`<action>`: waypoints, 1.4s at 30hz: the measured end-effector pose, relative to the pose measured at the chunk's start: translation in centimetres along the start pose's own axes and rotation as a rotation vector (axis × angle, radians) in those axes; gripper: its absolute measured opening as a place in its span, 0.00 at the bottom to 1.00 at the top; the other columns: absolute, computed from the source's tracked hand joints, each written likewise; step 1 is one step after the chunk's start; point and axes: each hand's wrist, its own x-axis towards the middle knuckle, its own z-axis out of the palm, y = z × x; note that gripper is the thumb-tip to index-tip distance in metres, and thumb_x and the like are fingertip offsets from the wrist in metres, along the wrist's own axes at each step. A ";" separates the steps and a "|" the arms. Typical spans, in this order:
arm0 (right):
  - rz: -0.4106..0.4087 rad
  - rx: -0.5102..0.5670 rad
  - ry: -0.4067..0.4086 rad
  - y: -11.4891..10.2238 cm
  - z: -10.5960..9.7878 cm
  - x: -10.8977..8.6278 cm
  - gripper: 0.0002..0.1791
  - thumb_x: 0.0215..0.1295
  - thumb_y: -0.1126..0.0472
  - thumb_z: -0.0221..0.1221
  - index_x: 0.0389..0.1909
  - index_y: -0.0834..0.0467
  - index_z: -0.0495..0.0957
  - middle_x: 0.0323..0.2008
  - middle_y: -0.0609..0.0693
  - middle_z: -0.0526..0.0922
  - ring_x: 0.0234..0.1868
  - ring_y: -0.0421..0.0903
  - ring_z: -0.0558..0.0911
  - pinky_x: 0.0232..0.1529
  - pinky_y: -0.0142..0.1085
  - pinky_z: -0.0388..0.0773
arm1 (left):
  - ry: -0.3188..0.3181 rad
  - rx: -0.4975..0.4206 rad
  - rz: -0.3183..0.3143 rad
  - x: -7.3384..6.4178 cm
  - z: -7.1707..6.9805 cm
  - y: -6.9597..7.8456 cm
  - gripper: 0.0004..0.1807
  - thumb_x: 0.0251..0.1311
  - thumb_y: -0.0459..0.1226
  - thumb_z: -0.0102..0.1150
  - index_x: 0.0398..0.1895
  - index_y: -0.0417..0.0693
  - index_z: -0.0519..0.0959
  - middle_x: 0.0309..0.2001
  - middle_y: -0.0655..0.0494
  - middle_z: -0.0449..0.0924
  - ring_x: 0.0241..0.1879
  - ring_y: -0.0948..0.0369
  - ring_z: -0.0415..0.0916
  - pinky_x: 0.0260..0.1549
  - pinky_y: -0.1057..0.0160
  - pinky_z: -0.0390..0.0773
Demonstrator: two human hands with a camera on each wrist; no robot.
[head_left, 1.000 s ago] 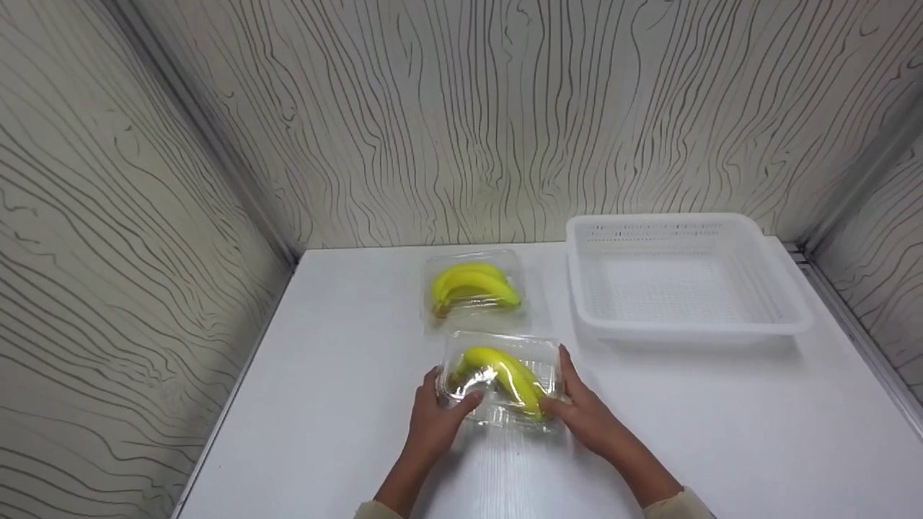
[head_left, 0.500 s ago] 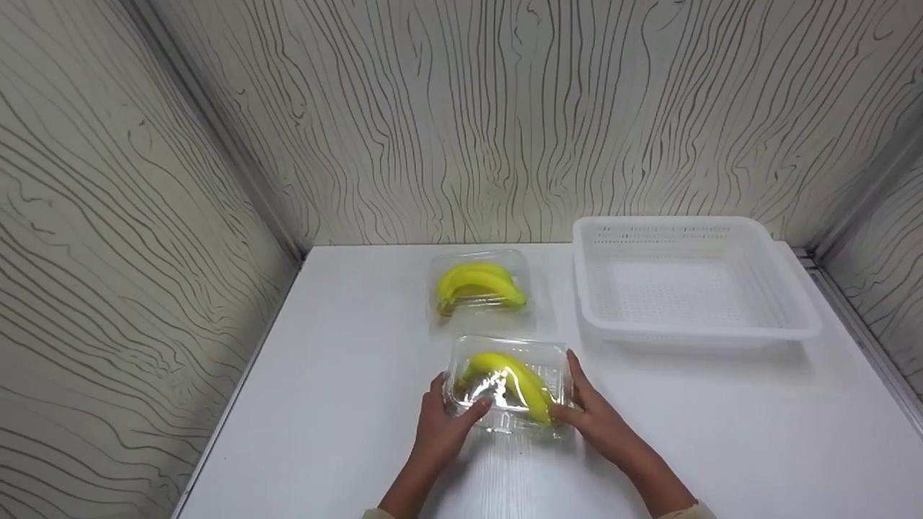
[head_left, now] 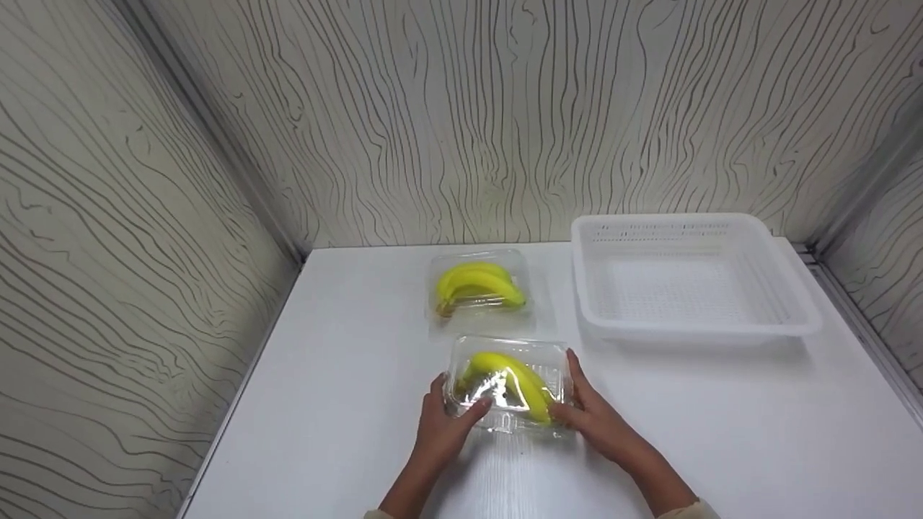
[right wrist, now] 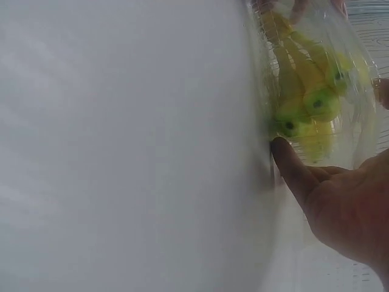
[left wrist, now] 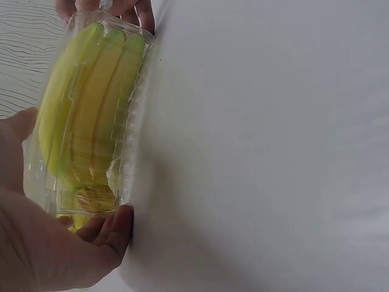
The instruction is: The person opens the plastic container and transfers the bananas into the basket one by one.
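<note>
Very little changes in the last 1 s: the left hand (head_left: pixel 440 429) and right hand (head_left: pixel 598 425) keep the same hold on the near clear plastic clamshell (head_left: pixel 551 360), and the slight shift of the whole head view looks like camera motion. That suggests a steady hold rather than a move under way.

The grip is clamped by 2 hands. The left hand curls round the clamshell's 8 o'clock end, thumb over the front; the right hand pinches its 4 o'clock end, thumb and fingers on opposite faces. At least 3 bananas (head_left: pixel 530 389) lie inside. Whether the lid is latched, or the base touches the white tabletop (head_left: pixel 346 389), cannot be told.

With 12 o'clock at the back wall (head_left: pixel 461 122), the far clamshell (head_left: pixel 515 259), also holding bananas, sits toward 11 to 12 o'clock, its front edge just beside the near clamshell. The white perforated plastic basket (head_left: pixel 710 329) stands at 2 o'clock, its raised rim near the back wall. Room for moving spreads toward 9 o'clock, up to the table's left edge, and toward 4 o'clock, in front of the basket; straight toward 12, the far clamshell is in the way.
</note>
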 end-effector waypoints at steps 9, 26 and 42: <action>0.057 0.047 -0.022 0.0 0.1 0.4 0.62 0.69 0.41 0.63 0.88 0.45 0.29 0.88 0.61 0.32 0.87 0.68 0.34 0.80 0.73 0.35 | -0.047 -0.025 -0.033 0.0 -0.6 0.0 0.62 0.55 0.62 0.75 0.86 0.46 0.55 0.79 0.32 0.64 0.77 0.31 0.65 0.72 0.28 0.68; 0.083 0.075 -0.015 0.3 -0.4 0.2 0.60 0.70 0.44 0.64 0.88 0.41 0.31 0.86 0.65 0.46 0.84 0.72 0.57 0.70 0.60 0.76 | -0.288 -0.253 0.109 0.9 -1.7 -2.3 0.69 0.53 0.47 0.82 0.89 0.62 0.41 0.87 0.41 0.50 0.79 0.39 0.66 0.73 0.43 0.74; 0.020 0.137 -0.020 0.6 -0.7 0.2 0.56 0.73 0.49 0.64 0.89 0.45 0.35 0.79 0.74 0.61 0.69 0.60 0.81 0.60 0.51 0.84 | -0.357 -0.185 0.123 1.1 -2.1 -3.2 0.61 0.63 0.48 0.70 0.89 0.69 0.37 0.85 0.37 0.53 0.76 0.39 0.71 0.73 0.39 0.74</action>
